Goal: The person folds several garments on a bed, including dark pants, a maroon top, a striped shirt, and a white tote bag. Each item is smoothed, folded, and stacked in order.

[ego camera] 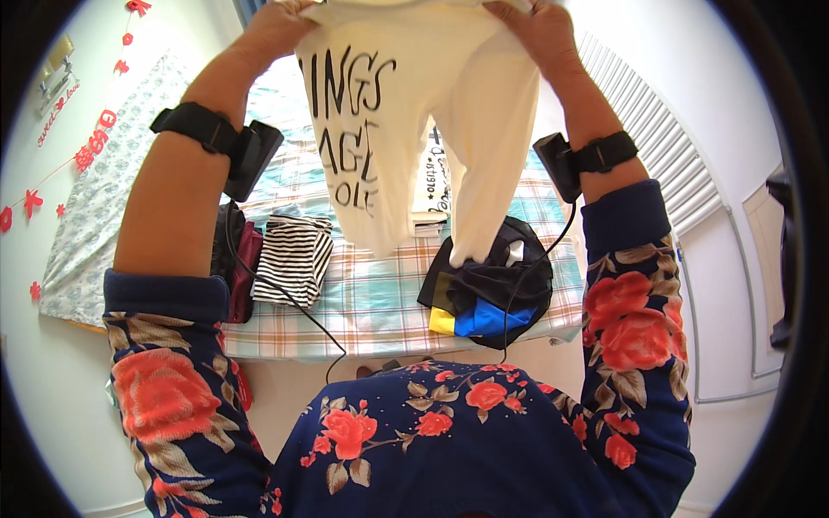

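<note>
Cream trousers (427, 84) with large black lettering down one leg hang stretched between my two raised hands. My left hand (285, 18) grips the waist at the left end, near the top edge of the view. At the other end of the waist, my right hand (534, 26) holds the cloth; some fingertips are cut off by the frame. The trouser legs hang over the bed, one hem in front of a dark garment pile (492, 285) with blue and yellow parts. Behind the legs, partly hidden, lies a white garment (429, 181) with black print.
A folded black-and-white striped garment (293, 259) lies on the checked bedsheet (375, 304), beside a maroon folded garment (246, 269) and black cloth at the left. A white radiator (654, 129) stands at the right wall. Black cables run from the devices strapped to both forearms.
</note>
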The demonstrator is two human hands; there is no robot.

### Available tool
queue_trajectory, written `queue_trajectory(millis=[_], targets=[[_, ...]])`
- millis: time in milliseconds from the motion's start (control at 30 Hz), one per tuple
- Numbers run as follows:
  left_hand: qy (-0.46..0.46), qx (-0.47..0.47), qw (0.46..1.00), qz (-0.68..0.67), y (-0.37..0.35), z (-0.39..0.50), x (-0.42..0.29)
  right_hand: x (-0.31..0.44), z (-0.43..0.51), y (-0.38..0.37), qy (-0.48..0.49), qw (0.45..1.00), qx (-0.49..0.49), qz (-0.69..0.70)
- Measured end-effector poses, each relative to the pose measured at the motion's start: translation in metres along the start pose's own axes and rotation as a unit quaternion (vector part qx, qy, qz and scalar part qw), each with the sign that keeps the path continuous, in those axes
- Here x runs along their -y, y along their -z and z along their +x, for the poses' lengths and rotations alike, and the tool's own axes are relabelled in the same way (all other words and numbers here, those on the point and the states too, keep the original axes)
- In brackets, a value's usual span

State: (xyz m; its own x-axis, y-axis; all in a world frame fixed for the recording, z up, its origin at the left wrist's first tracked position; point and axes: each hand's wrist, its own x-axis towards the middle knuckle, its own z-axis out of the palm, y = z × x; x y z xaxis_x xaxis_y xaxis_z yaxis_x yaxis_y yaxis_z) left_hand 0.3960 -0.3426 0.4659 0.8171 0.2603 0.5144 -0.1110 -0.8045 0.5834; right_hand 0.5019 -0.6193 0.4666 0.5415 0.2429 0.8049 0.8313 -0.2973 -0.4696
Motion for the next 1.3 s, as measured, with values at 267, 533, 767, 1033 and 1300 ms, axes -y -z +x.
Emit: queue_trajectory(millis=[267,533,767,1033,1300], targets=[[-0.224,-0.080,0.952,0.192,-0.009,-0.126,-0.027,0.007,-0.111,0.058,0.081,0.994,-0.039,-0.062],[-0.017,0.376,0.926,-0.029,-0.172,-0.394,0.069,-0.043,-0.418,0.021,-0.336,0.876,0.346,0.009],[0.036,0.436,0.896,-0.077,-0.221,-0.518,0.094,-0.041,-0.531,0.032,-0.397,0.800,0.446,-0.050],[0.100,0.450,0.884,-0.075,-0.228,-0.541,0.080,-0.020,-0.510,0.050,-0.346,0.769,0.537,-0.032],[0.584,0.137,0.771,-0.214,-0.247,-0.574,0.045,-0.030,-0.496,0.042,-0.280,0.728,0.621,0.075]])
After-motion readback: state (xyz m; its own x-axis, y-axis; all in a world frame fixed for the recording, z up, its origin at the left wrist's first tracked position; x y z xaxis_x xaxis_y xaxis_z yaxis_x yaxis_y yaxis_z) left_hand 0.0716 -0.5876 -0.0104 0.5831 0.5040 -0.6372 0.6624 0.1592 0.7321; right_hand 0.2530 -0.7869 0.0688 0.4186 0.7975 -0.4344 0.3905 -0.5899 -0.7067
